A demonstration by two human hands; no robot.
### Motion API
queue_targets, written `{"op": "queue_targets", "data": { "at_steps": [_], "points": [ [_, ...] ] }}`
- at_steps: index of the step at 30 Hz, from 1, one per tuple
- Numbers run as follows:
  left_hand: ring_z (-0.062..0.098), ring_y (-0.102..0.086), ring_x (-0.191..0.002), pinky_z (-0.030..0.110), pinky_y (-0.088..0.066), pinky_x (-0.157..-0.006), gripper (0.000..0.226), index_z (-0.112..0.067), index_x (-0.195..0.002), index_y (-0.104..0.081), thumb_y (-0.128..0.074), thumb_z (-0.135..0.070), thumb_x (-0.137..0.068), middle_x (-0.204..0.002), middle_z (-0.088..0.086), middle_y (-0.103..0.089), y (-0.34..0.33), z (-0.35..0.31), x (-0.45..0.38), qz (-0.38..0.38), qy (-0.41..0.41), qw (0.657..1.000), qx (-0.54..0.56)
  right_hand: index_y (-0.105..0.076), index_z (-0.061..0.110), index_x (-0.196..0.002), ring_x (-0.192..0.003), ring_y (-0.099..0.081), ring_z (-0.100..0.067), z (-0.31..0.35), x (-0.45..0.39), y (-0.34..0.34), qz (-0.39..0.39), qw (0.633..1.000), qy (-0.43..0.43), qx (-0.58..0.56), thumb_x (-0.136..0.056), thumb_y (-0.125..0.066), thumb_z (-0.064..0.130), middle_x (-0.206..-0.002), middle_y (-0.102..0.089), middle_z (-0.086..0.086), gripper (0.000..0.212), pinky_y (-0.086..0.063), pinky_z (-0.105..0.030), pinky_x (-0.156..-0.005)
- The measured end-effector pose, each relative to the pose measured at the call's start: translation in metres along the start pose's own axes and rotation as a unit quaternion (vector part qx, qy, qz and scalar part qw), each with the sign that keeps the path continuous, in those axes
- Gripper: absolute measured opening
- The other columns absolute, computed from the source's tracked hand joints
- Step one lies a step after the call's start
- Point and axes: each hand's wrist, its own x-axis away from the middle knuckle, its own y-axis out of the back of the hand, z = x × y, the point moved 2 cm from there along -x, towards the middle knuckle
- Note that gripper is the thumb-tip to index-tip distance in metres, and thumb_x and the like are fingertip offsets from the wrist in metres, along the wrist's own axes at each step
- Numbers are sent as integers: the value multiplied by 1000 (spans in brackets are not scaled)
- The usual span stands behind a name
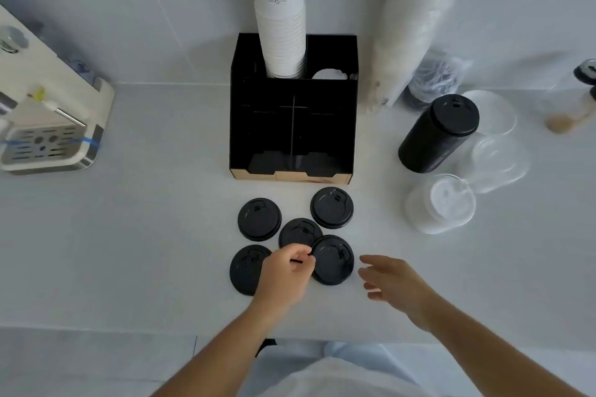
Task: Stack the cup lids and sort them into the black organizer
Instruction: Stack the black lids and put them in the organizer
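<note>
Several black cup lids lie flat on the white counter in front of the black organizer (293,126): one at the upper left (259,219), one at the upper right (332,207), one in the middle (298,230), one at the lower left (245,267) and one at the lower right (333,259). My left hand (285,271) pinches the left edge of the lower right lid, partly covering the lower left one. My right hand (392,282) hovers just right of that lid, fingers spread, holding nothing.
A tall stack of white paper cups (282,19) stands in the organizer's back slot. Right of it lie a tall stack of black lids (438,135), clear and white lids (442,203) and bagged cups (416,19). A coffee machine (48,126) sits at the left.
</note>
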Motion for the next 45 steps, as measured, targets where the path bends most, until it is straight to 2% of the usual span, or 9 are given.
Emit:
{"op": "queue_targets", "data": {
  "at_steps": [5,8,12,16,21,28,30,34,45],
  "points": [
    [0,-64,-84,3,-44,-67,24,-15,-111,-71,-65,-20,-88,-98,-5,-69,0,5,0,-6,8,1000,-9,-55,8,-136,-90,-65,-23,-3,1,-9,-15,998,-28,-62,-92,-65,18,-105,-67,-8,47,-56,-34,-84],
    [-3,-63,-80,2,-44,-66,26,-15,-113,-70,-64,-21,-88,-97,-5,-69,-1,2,-3,-3,9,1000,-14,-67,2,-118,-83,-61,-22,-1,-2,-16,-16,996,-36,-76,-92,-64,18,-97,-66,-8,30,-55,-33,-80],
    [-6,-61,-78,1,-43,-64,26,-15,-113,-70,-64,-21,-89,-94,-8,-67,-2,1,-3,3,8,1000,-16,-68,-9,-104,-75,-54,-20,-1,-2,-23,-37,996,-17,-78,-92,-63,14,-84,-56,-9,26,-53,-31,-73],
    [-6,-62,-79,3,-45,-67,19,-15,-105,-72,-66,-19,-87,-88,-12,-67,5,0,0,-14,6,1000,13,-70,11,-109,-82,-62,-19,0,3,-28,-66,994,11,-88,-92,-65,16,-94,-65,-7,18,-56,-32,-80],
    [-1,-66,-76,9,-47,-68,5,-19,-88,-71,-69,-19,-84,-81,-10,-71,27,6,8,-84,2,995,57,-68,18,-114,-89,-66,-19,11,13,-42,-51,995,47,-75,-93,-63,14,-100,-69,-2,22,-55,-30,-78],
    [13,-68,-87,37,-59,-83,28,-25,-116,-68,-61,-25,-89,-93,-4,-69,70,42,20,-61,26,994,92,-70,31,-96,-87,-67,-19,35,23,-89,5,996,68,-53,-93,-62,13,-93,-71,3,21,-58,-31,-83],
    [10,-67,-89,30,-57,-83,26,-26,-113,-70,-61,-27,-88,-96,-4,-71,78,50,22,-75,26,994,79,-69,33,-95,-88,-67,-18,39,22,-98,14,996,71,-48,-93,-62,14,-95,-70,5,20,-58,-32,-86],
    [3,-65,-89,6,-46,-72,20,-18,-106,-73,-66,-23,-88,-101,-5,-71,96,64,24,-119,33,990,61,-61,29,-122,-89,-69,-16,42,17,-125,24,998,55,-33,-90,-65,23,-108,-67,5,32,-57,-38,-93],
    [6,-66,-86,9,-44,-70,16,-18,-95,-75,-66,-28,-87,-93,-5,-72,114,83,9,-105,53,993,16,-64,40,-99,-92,-70,-27,47,7,-161,-27,998,57,-19,-89,-64,22,-100,-72,5,21,-57,-40,-86]
  ]
}}
